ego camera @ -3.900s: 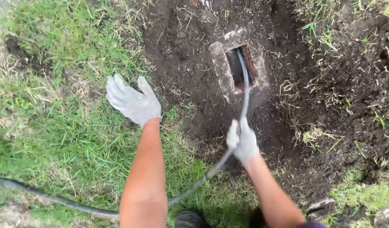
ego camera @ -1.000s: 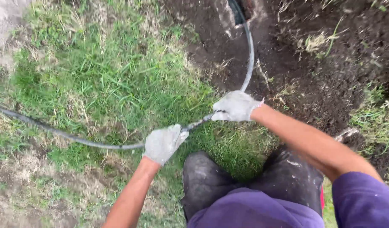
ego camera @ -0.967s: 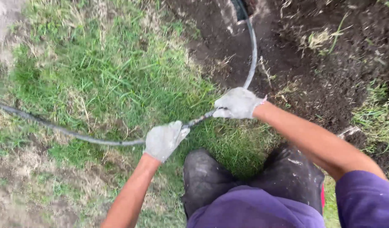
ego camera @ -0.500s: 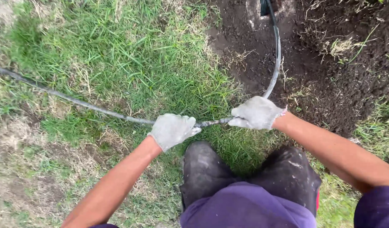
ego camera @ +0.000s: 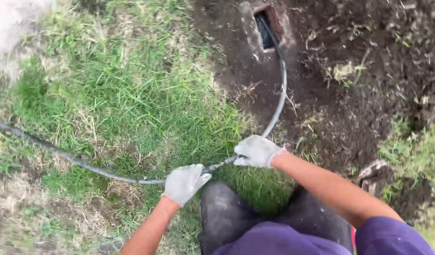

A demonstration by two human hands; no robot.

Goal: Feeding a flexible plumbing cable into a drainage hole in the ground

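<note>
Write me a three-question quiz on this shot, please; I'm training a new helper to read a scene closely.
1. True or false: both gloved hands grip the dark cable.
2. Where does the cable's far end go? A) under the grass B) into the rectangular opening in the soil C) around a boot
3. Which hand is closer to that opening?

Key: 1. True: left hand and right hand are both closed on it. 2. B. 3. The right hand.
</note>
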